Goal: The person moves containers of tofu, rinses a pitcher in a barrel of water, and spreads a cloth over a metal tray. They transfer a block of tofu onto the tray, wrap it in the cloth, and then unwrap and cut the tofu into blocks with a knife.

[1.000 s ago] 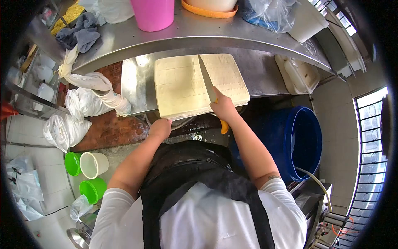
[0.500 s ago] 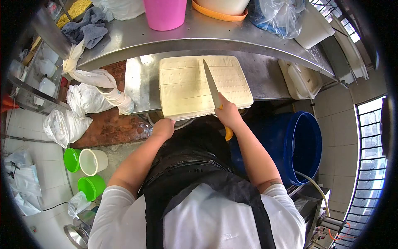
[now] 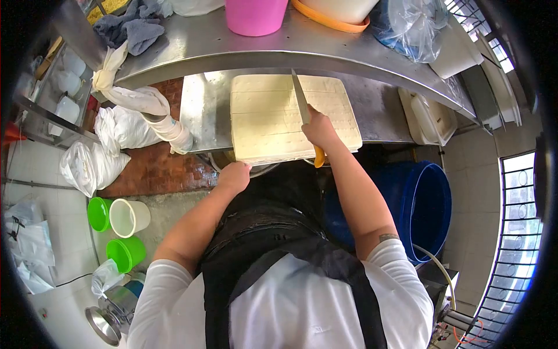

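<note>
A large cream-coloured slab (image 3: 264, 125), like tofu or fresh cheese, lies on the steel table with straight score lines and rows of small dimples on top. My right hand (image 3: 319, 128) grips a long knife (image 3: 300, 98) by its orange-yellow handle. The blade lies over the middle of the slab, its tip at the far edge and the handle's end near the front edge. At the slab's front left corner, my left hand (image 3: 234, 177) is closed with its fingertips on the edge.
A steel shelf (image 3: 244, 61) overhangs the table's back, carrying a pink bucket (image 3: 256, 16). White tubs (image 3: 427, 119) stand at the table's right end. A blue barrel (image 3: 427, 203) is at my right; green buckets (image 3: 126, 254) and white sacks (image 3: 87, 168) are at my left.
My right hand has pushed the knife away from me along the slab, so its tip now reaches the far edge. My left hand stays at the front corner. The view has shifted slightly.
</note>
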Available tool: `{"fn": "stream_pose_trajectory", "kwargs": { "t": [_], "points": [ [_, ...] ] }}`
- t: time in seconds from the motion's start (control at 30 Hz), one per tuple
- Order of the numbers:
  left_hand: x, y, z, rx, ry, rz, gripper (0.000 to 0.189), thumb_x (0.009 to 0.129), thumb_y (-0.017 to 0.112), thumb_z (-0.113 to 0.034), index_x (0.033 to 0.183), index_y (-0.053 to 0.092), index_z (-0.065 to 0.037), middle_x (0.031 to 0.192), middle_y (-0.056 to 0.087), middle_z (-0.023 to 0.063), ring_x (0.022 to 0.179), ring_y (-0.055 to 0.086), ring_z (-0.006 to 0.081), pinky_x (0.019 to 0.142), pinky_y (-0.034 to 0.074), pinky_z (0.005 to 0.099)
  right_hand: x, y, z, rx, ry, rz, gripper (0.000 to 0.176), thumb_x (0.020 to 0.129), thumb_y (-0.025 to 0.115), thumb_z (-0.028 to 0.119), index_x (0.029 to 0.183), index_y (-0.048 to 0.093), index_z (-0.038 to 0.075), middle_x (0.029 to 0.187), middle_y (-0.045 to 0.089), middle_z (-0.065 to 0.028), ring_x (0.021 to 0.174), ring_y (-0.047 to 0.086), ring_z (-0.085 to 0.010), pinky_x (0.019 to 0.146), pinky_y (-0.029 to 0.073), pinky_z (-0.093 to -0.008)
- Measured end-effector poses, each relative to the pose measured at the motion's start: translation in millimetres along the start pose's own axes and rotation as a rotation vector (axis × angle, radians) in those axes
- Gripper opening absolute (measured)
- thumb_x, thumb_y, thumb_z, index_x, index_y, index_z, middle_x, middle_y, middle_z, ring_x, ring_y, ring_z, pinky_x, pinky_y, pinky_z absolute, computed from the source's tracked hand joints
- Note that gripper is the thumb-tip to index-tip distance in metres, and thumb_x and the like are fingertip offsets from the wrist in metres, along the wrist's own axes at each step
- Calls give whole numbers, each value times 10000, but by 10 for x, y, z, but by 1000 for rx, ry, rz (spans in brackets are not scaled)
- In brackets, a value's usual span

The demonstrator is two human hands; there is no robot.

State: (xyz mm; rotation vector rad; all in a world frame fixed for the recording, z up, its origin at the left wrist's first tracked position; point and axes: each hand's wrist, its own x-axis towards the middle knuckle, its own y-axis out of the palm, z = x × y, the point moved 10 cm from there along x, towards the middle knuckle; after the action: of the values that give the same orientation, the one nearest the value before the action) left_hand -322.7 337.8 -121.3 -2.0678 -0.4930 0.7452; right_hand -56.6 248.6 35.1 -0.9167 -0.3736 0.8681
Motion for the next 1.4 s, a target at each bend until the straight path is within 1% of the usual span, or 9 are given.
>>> {"fn": "stream_pose_trajectory", "kwargs": {
  "t": [0.17,0.33,0.47,0.67,0.73,1.03,1.17,1.23,1.4],
  "points": [
    [-25,-64,-20,-5,-12,-20,427,1057,527,-358,971,754,-7,976,744,260,969,719,438,871,558,546,108,-11,63,-7,61,62,753,834,625,118,1556,441,8,1180,681,-361,1101,690,-464,956,564,-471],
    [-1,-40,20,-8,-13,-38,432,1055,536,-371,956,755,-12,950,744,257,939,724,439,842,563,551,317,20,53,-77,-55,-13,744,844,628,114,1556,438,8,1137,706,-329,1014,724,-438,863,594,-471],
    [9,-38,19,1,-4,-36,431,1052,541,-375,946,752,-14,927,743,249,915,726,438,829,565,549,379,-50,188,-43,-31,19,735,847,620,94,1554,441,11,1110,715,-317,975,731,-433,835,596,-465],
    [-3,-49,12,-17,5,-57,413,1045,552,-366,932,750,-22,922,742,244,894,724,437,819,566,547,741,134,-22,7,26,68,743,841,601,72,1563,433,20,1021,731,-282,815,745,-364,710,598,-441],
    [-9,-56,21,-6,7,-58,409,1044,555,-365,932,750,-23,922,741,243,891,724,435,817,566,547,803,125,94,-111,-81,17,742,833,574,56,1562,438,23,979,736,-271,775,745,-340,674,595,-434],
    [12,-14,21,5,35,-51,417,1040,567,-365,923,742,-5,905,733,253,877,720,441,809,570,539,956,250,-18,-146,15,134,712,814,511,18,1526,489,36,929,739,-264,697,737,-332,648,596,-434],
    [14,-23,19,3,50,-74,403,1036,574,-354,925,747,-8,908,735,257,884,723,438,807,569,543,769,182,34,-164,67,156,688,809,497,11,1496,521,38,913,739,-258,706,741,-327,650,596,-432],
    [9,-7,7,1,63,-73,400,1035,575,-351,926,747,-6,909,736,259,889,723,437,806,569,545,552,151,136,-264,102,236,502,863,500,61,1346,598,-35,1177,707,-299,1119,684,-438,967,548,-489],
    [-5,-53,-42,13,72,-57,409,1042,561,-342,933,743,7,927,739,261,915,721,439,831,562,549,216,150,128,-342,102,267,448,872,499,79,1287,613,-48,1163,712,-291,1114,682,-441,964,547,-499]
  ]
}}
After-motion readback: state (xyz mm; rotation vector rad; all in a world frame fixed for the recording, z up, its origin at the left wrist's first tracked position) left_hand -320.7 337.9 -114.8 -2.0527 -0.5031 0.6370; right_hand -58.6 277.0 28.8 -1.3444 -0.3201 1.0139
